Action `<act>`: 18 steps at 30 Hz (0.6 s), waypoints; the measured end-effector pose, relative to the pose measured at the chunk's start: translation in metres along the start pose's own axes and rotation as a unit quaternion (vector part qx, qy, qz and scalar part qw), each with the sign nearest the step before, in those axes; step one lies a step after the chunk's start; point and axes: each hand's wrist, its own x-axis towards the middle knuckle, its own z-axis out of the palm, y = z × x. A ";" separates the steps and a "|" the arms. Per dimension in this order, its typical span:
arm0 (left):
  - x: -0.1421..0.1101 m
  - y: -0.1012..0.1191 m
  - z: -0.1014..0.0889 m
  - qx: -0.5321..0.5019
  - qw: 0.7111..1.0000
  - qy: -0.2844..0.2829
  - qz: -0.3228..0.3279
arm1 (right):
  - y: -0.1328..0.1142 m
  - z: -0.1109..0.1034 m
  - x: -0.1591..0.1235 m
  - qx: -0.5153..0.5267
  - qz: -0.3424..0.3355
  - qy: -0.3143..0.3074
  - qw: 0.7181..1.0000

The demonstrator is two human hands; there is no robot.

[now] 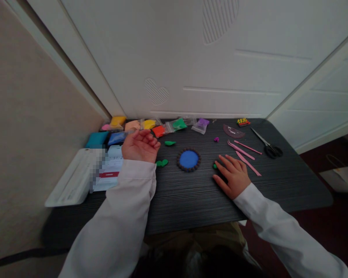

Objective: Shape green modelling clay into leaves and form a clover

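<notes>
At the far left of the dark worktop (179,208), I see a pale blue printed sheet (109,172). Next, the left hand (141,146) is palm up, fingers loosely curled, just in front of an orange packet (158,131). Rounded green pieces (162,163) lie just beside its sleeve, a green leaf shape (170,143) behind them. Brown balls ring a blue disc (189,159) mid-worktop. Further right, a green lump (215,166) sits under the fingertips of the palm-down right hand (233,175), fingers spread; I can't tell whether they touch. Pink tools (248,163), then scissors (268,148) follow.

Home room, seemingly: white panelling (162,46) with embossed hearts (156,92), small dark table (185,200), dark-red floor (321,224).
</notes>
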 end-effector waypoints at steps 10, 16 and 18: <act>-0.001 0.000 0.002 0.001 1.000 0.003 -0.001 | 0.011 0.011 0.002 0.120 -0.082 0.037 0.989; 0.001 -0.003 0.000 0.004 1.000 0.005 -0.002 | 0.026 0.020 0.014 0.095 -0.004 0.072 0.993; 0.002 -0.003 -0.001 0.005 1.000 0.007 -0.003 | 0.028 0.020 0.014 0.083 -0.007 0.065 0.994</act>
